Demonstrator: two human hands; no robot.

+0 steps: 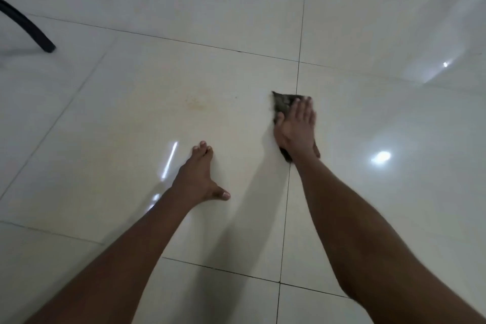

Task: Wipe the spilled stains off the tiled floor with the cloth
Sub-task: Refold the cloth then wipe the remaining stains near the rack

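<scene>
Cloth (282,103) under right hand (295,129), right of left hand (196,179).

**What we cannot make out**

Most of the dark cloth (282,104) lies hidden under our right hand (295,127); only a corner beyond the fingertips and a scrap beside the wrist show. The fingertips of that hand are blurred. Our left hand (196,175) covers the floor (131,113) beneath its palm. Ahead of the left hand, a faint brownish stain (196,102) is too pale for us to trace its edge. Far to the left of both hands, a black furniture leg (29,26) is cut off by the frame's edge. Both forearms run out of the bottom edge.
</scene>
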